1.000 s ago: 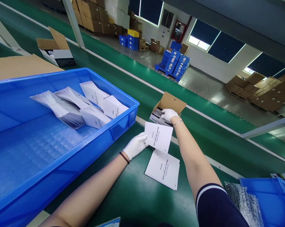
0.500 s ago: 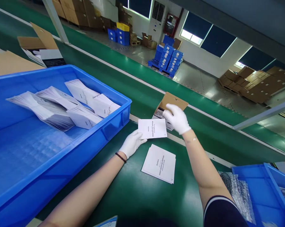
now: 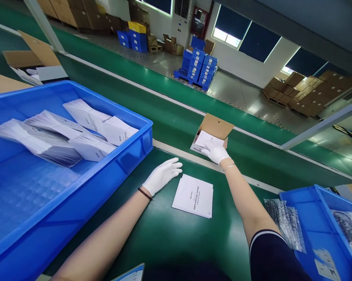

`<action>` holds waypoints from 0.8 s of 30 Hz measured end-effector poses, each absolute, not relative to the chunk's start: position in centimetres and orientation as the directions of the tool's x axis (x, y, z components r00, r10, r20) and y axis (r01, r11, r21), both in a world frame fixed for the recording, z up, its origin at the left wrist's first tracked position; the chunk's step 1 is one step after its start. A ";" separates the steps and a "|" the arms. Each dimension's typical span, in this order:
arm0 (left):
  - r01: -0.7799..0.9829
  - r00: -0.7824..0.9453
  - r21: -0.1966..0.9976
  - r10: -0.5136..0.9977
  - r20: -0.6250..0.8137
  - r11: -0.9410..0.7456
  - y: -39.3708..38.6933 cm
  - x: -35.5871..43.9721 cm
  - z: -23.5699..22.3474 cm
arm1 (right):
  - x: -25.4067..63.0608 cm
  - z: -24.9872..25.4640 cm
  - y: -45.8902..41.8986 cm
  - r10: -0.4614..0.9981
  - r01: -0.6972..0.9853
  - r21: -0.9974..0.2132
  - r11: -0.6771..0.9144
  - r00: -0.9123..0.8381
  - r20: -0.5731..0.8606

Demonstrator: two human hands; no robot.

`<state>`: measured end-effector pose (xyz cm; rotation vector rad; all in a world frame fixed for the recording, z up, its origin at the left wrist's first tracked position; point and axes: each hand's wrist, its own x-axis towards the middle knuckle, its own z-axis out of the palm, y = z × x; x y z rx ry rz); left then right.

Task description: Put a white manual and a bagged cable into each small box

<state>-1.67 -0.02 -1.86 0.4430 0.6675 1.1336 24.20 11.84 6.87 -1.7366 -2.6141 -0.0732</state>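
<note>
Lying in the mouth of the open carton [image 3: 197,148], the white booklet [image 3: 205,137] is partly covered by the gloved right hand [image 3: 215,151]. We see that hand's fingers stretched over its near side, but we cannot tell whether they pinch it or merely press on it. The gloved left hand [image 3: 162,175] is open and holds nothing, its fingertips just beside the booklet stack [image 3: 193,196], printed "Minute Stream 1000".

We judge that the booklet fits closely between the carton walls, so pushing it down askew could catch an edge and crease it. A hard push might also shift the carton, since we see nothing bracing it, and the raised lid flap [image 3: 218,125] could get knocked. If our left hand sweeps low, it could slide the stack apart, for its edges are slightly out of line.

Around this, the green surface [image 3: 164,242] runs up to a pale strip [image 3: 170,149] by the carton. To our left, the blue tote [image 3: 148,134] holds booklet bundles [image 3: 91,146], and its wall stands between them and our left hand. To our right, bubble-wrap bags [image 3: 283,222] lie by a blue bin [image 3: 300,197], near our forearm. Farther off stand another open carton [image 3: 51,73] and a metal post [image 3: 44,27].
</note>
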 end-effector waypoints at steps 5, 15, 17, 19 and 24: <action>-0.702 0.260 0.606 0.927 -0.270 0.374 0.2 -1.8 -2.1 | 24.5 5.3 8.7 0.924 0.926 -0.047 0.373 -0.367 0.107; -0.703 0.249 0.625 0.940 -0.232 0.341 0.1 -1.7 -2.5 | 22.1 3.1 -9.1 0.782 0.782 -0.233 0.579 -0.613 -0.115; -0.700 0.260 0.632 0.942 -0.211 0.334 0.0 -1.7 -2.4 | 22.7 3.1 -9.7 0.803 0.798 -0.292 0.527 -0.580 -0.136; -0.691 0.263 0.649 0.947 -0.186 0.319 -0.1 -1.7 -2.4 | 23.5 3.5 -9.4 0.815 0.811 -0.356 0.464 -0.549 -0.188; -0.580 0.291 0.757 0.945 -0.152 0.301 -0.7 -1.7 -2.3 | 22.9 4.4 -7.4 0.963 0.945 -0.227 0.234 -0.258 -0.082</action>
